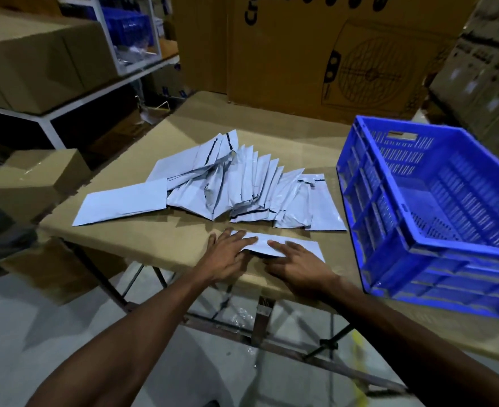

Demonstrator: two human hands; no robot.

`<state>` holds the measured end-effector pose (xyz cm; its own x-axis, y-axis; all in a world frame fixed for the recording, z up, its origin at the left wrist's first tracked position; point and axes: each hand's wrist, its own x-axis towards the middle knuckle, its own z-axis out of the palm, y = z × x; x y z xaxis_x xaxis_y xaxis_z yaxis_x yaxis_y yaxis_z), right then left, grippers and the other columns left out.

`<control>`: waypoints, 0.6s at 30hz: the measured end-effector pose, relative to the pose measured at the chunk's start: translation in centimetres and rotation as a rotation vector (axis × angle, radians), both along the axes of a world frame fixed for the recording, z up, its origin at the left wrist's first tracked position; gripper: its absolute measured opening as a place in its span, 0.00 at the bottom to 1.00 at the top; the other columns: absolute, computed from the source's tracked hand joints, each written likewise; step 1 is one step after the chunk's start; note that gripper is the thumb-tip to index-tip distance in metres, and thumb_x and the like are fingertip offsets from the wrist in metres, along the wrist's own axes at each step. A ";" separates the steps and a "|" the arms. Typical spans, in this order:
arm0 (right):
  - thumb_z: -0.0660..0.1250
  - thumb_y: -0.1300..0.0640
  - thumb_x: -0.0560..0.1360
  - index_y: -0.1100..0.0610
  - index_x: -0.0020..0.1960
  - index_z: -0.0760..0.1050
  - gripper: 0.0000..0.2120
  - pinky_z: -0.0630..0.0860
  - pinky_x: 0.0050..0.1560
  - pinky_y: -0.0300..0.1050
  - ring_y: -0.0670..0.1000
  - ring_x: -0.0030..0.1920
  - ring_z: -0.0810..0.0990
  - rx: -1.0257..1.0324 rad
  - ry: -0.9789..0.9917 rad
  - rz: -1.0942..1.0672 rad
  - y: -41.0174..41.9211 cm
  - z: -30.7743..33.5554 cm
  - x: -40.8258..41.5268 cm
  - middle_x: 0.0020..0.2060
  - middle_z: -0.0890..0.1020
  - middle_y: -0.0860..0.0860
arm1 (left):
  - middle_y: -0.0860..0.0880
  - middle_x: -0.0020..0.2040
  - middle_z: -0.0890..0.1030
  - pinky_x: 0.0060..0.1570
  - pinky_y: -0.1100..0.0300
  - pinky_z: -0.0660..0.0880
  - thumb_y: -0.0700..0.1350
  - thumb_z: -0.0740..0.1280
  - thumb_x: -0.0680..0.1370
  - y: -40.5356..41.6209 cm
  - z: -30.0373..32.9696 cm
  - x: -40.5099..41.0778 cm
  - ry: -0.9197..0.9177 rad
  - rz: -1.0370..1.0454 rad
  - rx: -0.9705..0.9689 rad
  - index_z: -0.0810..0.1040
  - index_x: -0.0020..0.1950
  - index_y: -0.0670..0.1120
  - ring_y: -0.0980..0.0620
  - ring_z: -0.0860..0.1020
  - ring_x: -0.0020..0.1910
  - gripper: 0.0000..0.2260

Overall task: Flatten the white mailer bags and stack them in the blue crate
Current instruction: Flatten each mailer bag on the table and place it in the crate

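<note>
Blue crate [436, 201] empty; pile [236, 186] untouched on bench [154, 239]. Left hand [227, 255], right hand [298, 265] spread flat, pressing first mailer [274, 242].

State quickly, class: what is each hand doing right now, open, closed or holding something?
Left hand: open, fingers spread flat, pressing on the white mailer bag.
Right hand: open, fingers straight, pressing on the same bag.
</note>
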<state>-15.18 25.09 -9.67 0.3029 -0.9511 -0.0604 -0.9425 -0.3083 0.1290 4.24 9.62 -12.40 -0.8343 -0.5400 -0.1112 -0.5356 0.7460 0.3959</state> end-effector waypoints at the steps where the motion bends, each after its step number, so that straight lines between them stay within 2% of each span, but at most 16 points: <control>1: 0.58 0.56 0.79 0.50 0.58 0.77 0.12 0.76 0.57 0.54 0.56 0.72 0.69 0.014 -0.012 -0.023 -0.2 0.9 0.1 0.62 0.80 0.47 | 0.49 0.82 0.59 0.75 0.37 0.50 0.57 0.50 0.80 0.1 0.1 -0.1 0.019 0.024 0.023 0.61 0.81 0.58 0.45 0.52 0.81 0.28; 3: 0.55 0.54 0.77 0.49 0.51 0.73 0.09 0.72 0.38 0.48 0.56 0.56 0.80 -0.026 -0.024 -0.077 -0.4 2.7 -0.2 0.54 0.81 0.50 | 0.48 0.81 0.61 0.76 0.39 0.53 0.65 0.50 0.76 0.4 0.0 -0.3 0.121 0.097 0.045 0.58 0.82 0.53 0.45 0.56 0.80 0.36; 4: 0.55 0.54 0.76 0.50 0.49 0.72 0.07 0.70 0.34 0.48 0.57 0.48 0.81 -0.051 -0.023 -0.107 -0.4 3.5 -0.6 0.50 0.81 0.50 | 0.46 0.81 0.62 0.75 0.41 0.55 0.67 0.52 0.74 0.6 0.0 -0.2 0.186 0.134 0.045 0.54 0.83 0.51 0.45 0.59 0.79 0.40; 6: 0.62 0.54 0.75 0.50 0.50 0.73 0.05 0.72 0.35 0.47 0.57 0.43 0.81 -0.082 -0.016 -0.185 -0.2 5.2 -1.6 0.47 0.81 0.49 | 0.43 0.81 0.60 0.75 0.43 0.58 0.64 0.61 0.77 1.0 -0.4 -0.2 0.260 0.192 0.056 0.45 0.84 0.47 0.43 0.61 0.77 0.43; 7: 0.65 0.55 0.74 0.49 0.52 0.74 0.08 0.72 0.35 0.47 0.57 0.43 0.81 -0.103 -0.027 -0.229 0.1 6.2 -2.2 0.46 0.82 0.50 | 0.43 0.82 0.57 0.76 0.43 0.57 0.61 0.64 0.79 1.3 -0.6 -0.3 0.249 0.220 0.062 0.41 0.83 0.47 0.43 0.60 0.78 0.43; 9: 0.66 0.60 0.71 0.49 0.54 0.75 0.13 0.73 0.35 0.47 0.58 0.40 0.82 -0.183 -0.096 -0.292 0.6 8.6 -3.5 0.43 0.83 0.52 | 0.43 0.83 0.51 0.78 0.43 0.52 0.60 0.63 0.80 2.0 -0.7 -0.9 0.189 0.255 0.012 0.38 0.83 0.48 0.44 0.55 0.80 0.43; 11: 0.67 0.62 0.73 0.50 0.52 0.79 0.11 0.78 0.35 0.50 0.58 0.37 0.82 -0.305 -0.232 -0.333 1.0 11.4 -4.8 0.37 0.84 0.54 | 0.44 0.83 0.49 0.78 0.40 0.48 0.62 0.58 0.79 2.6 -1.0 -1.8 0.135 0.246 -0.065 0.39 0.83 0.47 0.44 0.52 0.81 0.41; 13: 0.70 0.64 0.74 0.55 0.51 0.82 0.08 0.78 0.36 0.51 0.52 0.34 0.82 -0.422 -0.418 -0.395 1.5 13.9 -6.2 0.34 0.84 0.54 | 0.44 0.83 0.49 0.77 0.38 0.48 0.62 0.56 0.79 3.2 -1.3 -3.0 0.082 0.201 -0.120 0.41 0.83 0.46 0.43 0.51 0.81 0.40; 15: 0.72 0.63 0.74 0.59 0.55 0.83 0.09 0.77 0.38 0.47 0.47 0.33 0.82 -0.498 -0.519 -0.479 2.1 16.1 -7.9 0.34 0.84 0.56 | 0.44 0.84 0.47 0.77 0.38 0.47 0.60 0.57 0.80 4.1 -1.6 -4.3 0.052 0.144 -0.148 0.42 0.83 0.47 0.44 0.49 0.82 0.38; 18: 0.71 0.60 0.76 0.56 0.58 0.82 0.11 0.75 0.34 0.48 0.50 0.32 0.78 -0.479 -0.696 -0.607 2.9 18.5 -11.0 0.37 0.84 0.62 | 0.45 0.84 0.44 0.78 0.38 0.46 0.58 0.57 0.82 5.6 -1.4 -6.5 0.046 0.077 -0.141 0.43 0.83 0.47 0.44 0.47 0.82 0.36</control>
